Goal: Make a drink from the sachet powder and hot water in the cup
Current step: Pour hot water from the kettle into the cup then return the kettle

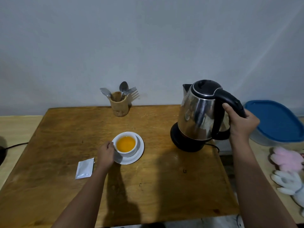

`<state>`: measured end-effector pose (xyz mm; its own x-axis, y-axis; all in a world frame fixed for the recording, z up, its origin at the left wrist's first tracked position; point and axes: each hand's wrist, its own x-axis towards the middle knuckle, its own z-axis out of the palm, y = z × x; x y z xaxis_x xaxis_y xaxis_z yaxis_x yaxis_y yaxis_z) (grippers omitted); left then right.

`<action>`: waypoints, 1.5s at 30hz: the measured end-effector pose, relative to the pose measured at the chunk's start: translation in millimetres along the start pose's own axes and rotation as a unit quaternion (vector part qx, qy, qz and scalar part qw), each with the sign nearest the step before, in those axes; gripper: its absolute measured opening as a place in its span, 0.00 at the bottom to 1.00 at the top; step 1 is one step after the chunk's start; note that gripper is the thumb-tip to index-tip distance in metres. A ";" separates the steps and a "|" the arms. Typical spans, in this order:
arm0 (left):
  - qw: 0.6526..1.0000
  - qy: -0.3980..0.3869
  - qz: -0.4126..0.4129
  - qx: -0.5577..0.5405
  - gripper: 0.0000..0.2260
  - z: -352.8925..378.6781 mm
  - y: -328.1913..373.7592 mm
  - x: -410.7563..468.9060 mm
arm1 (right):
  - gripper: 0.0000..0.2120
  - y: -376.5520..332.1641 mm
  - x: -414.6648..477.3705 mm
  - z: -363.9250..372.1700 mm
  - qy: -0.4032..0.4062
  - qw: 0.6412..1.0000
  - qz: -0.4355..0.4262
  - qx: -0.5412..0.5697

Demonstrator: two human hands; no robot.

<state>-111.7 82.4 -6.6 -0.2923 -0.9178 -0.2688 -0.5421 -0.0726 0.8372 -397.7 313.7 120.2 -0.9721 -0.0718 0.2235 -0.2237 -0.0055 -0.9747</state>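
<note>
Two bare forearms come up from the lower edge, no sleeves showing anywhere along them. The left hand (106,153) and the right hand (241,124) are both bare: no gloves, and no rings, watch or wristband can be seen on fingers or wrists.

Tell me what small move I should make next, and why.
Probably settle the kettle flat onto its base and let go: your right hand grips its handle, it sits tilted on the base, and the cup already holds orange liquid.
</note>
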 end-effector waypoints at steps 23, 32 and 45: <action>0.999 0.017 -0.018 -0.034 0.12 3.9 4.9 -5.0 | 0.19 52.1 8.1 2.5 -0.051 0.998 0.013 -0.024; 0.999 0.017 -0.019 -0.036 0.12 2.9 7.2 -6.3 | 0.17 59.1 21.0 -0.3 -0.031 0.999 0.007 -0.033; 0.999 0.017 -0.022 -0.037 0.11 4.9 4.4 -2.7 | 0.10 66.1 27.8 -11.4 -0.024 1.000 -0.005 -0.017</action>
<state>-117.2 86.5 -4.6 -0.2413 -0.9257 -0.2914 -0.4940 -0.1413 0.8579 -440.3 322.7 62.1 -0.9653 -0.1206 0.2317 -0.2365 0.0271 -0.9713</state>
